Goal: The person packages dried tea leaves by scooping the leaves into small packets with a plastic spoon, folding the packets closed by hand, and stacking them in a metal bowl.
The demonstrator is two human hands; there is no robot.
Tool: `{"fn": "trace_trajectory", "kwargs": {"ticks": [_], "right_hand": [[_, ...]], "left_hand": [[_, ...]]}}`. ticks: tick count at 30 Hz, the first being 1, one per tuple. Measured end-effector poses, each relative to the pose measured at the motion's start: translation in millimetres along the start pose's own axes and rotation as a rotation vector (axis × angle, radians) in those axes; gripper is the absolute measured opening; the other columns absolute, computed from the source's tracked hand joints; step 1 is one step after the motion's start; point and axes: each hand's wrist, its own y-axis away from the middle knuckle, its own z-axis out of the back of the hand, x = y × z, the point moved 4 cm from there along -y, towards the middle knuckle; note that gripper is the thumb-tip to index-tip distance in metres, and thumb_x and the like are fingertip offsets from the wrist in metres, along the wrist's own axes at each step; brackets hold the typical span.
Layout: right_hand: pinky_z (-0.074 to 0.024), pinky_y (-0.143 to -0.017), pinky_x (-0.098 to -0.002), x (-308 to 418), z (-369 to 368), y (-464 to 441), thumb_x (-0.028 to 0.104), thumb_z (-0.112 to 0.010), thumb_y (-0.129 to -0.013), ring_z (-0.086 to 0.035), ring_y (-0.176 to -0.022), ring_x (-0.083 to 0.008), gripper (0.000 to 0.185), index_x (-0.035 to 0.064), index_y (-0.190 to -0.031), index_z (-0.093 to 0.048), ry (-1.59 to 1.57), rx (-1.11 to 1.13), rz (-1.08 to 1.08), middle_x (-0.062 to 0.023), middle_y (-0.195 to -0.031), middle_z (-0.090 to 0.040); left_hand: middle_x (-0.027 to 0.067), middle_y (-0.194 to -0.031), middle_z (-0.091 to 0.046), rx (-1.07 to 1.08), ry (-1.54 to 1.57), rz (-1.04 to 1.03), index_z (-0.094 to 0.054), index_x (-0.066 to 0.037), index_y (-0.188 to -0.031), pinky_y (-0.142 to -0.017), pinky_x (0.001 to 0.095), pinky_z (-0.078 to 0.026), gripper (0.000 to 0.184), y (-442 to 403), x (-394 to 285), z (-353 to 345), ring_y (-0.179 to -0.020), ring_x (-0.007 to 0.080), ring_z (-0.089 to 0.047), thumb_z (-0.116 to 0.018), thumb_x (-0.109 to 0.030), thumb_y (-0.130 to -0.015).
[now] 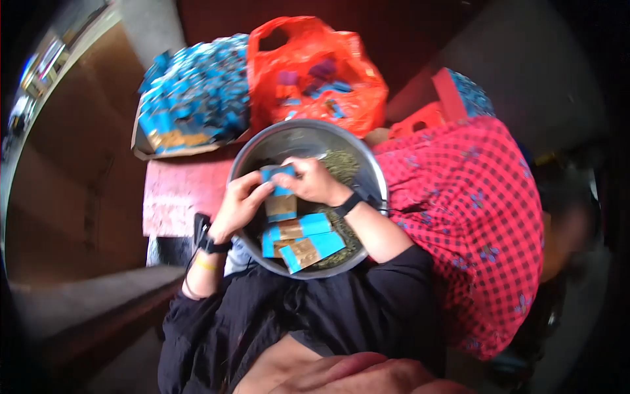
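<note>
Over a round metal bowl, my left hand and my right hand pinch the upper part of a blue and brown packet between them. The packet hangs upright from my fingertips. Below it, several blue and brown packets lie overlapping at the near side of the bowl. Green dried leaf bits lie in the bowl, mostly at its right side. Both hands have bent fingers closed on the packet's edges.
Behind the bowl at left, a cardboard box holds a heap of blue packets. Beside it stands a red plastic bag with packets inside. Red checkered cloth bulges at right. A pinkish board lies left of the bowl.
</note>
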Motion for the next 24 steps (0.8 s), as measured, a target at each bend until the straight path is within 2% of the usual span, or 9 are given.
{"fn": "trace_trajectory", "kwargs": {"ticks": [2,3,4,12,17,20,24], "right_hand": [[-0.0481,-0.057,-0.0324,-1,0,1,0.022,-0.067,-0.088,-0.064,-0.062,-0.0196,0.021,0.0014,-0.085,-0.064,0.041,-0.012,-0.018,-0.0124,-0.067,-0.061],[-0.0482,-0.058,-0.0326,0,-1,1,0.021,-0.066,-0.088,-0.064,-0.063,-0.02,0.02,0.0015,-0.085,-0.064,0.04,0.004,-0.013,-0.0124,-0.067,-0.061],[-0.0482,-0.058,-0.0328,1,0,1,0.021,-0.066,-0.088,-0.064,-0.063,-0.0205,0.02,0.0017,-0.085,-0.063,0.046,0.014,-0.01,-0.0123,-0.068,-0.062],[-0.0486,-0.061,-0.035,-1,-1,-5,0.028,-0.065,-0.09,-0.065,-0.066,-0.0249,0.027,0.0007,-0.087,-0.063,0.039,0.067,-0.03,-0.0133,-0.069,-0.062],[-0.0482,-0.06,-0.0364,-3,-1,-4,0.03,-0.065,-0.089,-0.064,-0.066,-0.0309,0.03,0.0005,-0.086,-0.063,0.059,0.079,-0.016,-0.0147,-0.069,-0.061],[-0.0479,-0.059,-0.0367,-4,-1,-3,0.03,-0.065,-0.09,-0.064,-0.066,-0.0315,0.03,0.001,-0.085,-0.062,0.08,0.079,0.002,-0.0158,-0.069,-0.06],[-0.0467,-0.058,-0.0371,-2,-1,-2,0.031,-0.065,-0.089,-0.063,-0.064,-0.0319,0.031,0.0011,-0.082,-0.061,0.081,0.112,-0.078,-0.0167,-0.067,-0.06]], "left_hand": [[-0.0023,-0.081,-0.059,0.078,-0.114,0.033,-0.063,0.001,-0.094,-0.068,0.0228,-0.044,0.016,0,-11,2,-0.079,0.0055,-0.05,-0.059,-0.015,-0.094],[-0.0022,-0.082,-0.058,0.082,-0.1,-0.014,-0.062,0.001,-0.096,-0.069,0.0232,-0.044,0.016,-1,-4,-1,-0.079,0.0054,-0.05,-0.058,-0.015,-0.095],[-0.0019,-0.084,-0.058,0.096,0.019,0.034,-0.061,0.001,-0.099,-0.068,0.0229,-0.044,0.017,-2,11,-5,-0.079,0.005,-0.049,-0.057,-0.015,-0.096],[-0.0044,-0.081,-0.055,0.032,0.133,0.065,-0.06,-0.001,-0.095,-0.068,0.0213,-0.044,0.012,1,-3,-1,-0.078,0.0031,-0.048,-0.058,-0.013,-0.096],[-0.0041,-0.082,-0.056,0.071,0.102,0.06,-0.06,-0.001,-0.095,-0.068,0.0214,-0.044,0.012,0,0,-1,-0.078,0.0031,-0.049,-0.059,-0.013,-0.096],[-0.0037,-0.083,-0.057,0.081,0.087,0.064,-0.06,-0.001,-0.096,-0.07,0.0214,-0.045,0.012,-1,0,-2,-0.079,0.0031,-0.05,-0.058,-0.012,-0.096],[-0.0037,-0.085,-0.058,0.081,0.088,0.063,-0.059,-0.001,-0.095,-0.072,0.0211,-0.045,0.011,-1,-2,-1,-0.082,0.003,-0.051,-0.058,-0.012,-0.096]]}}
